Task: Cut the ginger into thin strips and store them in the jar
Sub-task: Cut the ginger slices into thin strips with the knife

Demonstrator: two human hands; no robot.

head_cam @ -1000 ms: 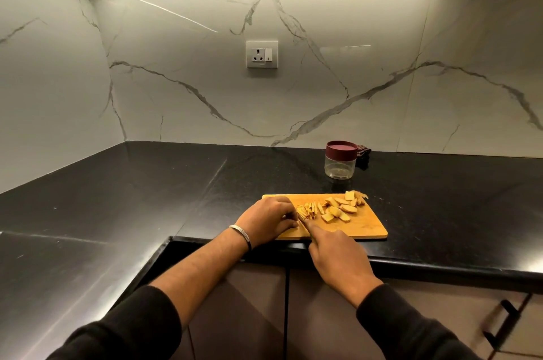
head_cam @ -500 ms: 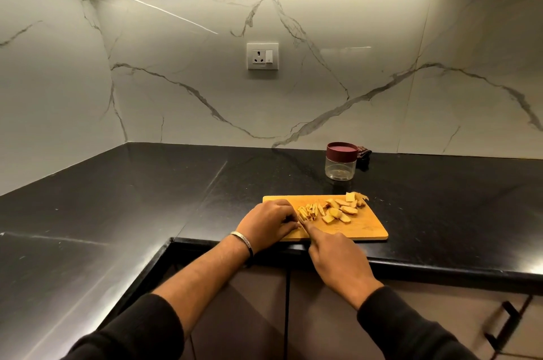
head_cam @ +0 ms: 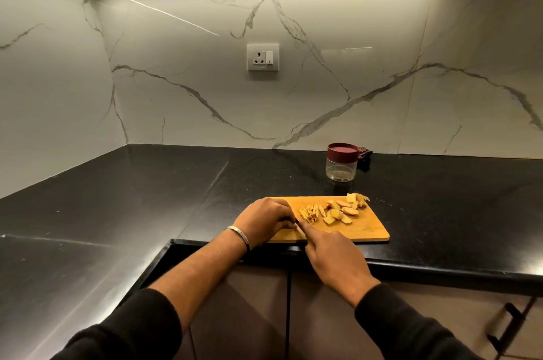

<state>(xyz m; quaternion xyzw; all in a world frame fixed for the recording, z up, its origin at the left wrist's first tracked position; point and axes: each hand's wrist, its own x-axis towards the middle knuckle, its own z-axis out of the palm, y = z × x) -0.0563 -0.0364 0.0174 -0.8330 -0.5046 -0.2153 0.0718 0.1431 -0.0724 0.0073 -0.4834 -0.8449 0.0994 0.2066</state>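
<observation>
A wooden cutting board (head_cam: 364,229) lies at the front edge of the black counter. On it are thin ginger strips (head_cam: 310,212) and, to their right, several thicker ginger slices (head_cam: 340,211). My left hand (head_cam: 263,220) rests on the board's left part, fingers curled over a small ginger piece that is mostly hidden. My right hand (head_cam: 332,254) grips a knife whose handle is hidden; only a bit of blade (head_cam: 299,226) shows beside my left fingertips, forefinger stretched along it. A clear jar with a maroon lid (head_cam: 341,162) stands closed behind the board.
A small dark object (head_cam: 364,154) lies behind the jar by the marble wall. A wall socket (head_cam: 262,57) sits above the counter. Black counter (head_cam: 147,183) stretches left round the corner. Cabinet doors with a handle (head_cam: 508,327) are below.
Both hands stay at the board's left part with only slight shifts; the knife works at the same spot beside the strips. The view has tilted a little.
</observation>
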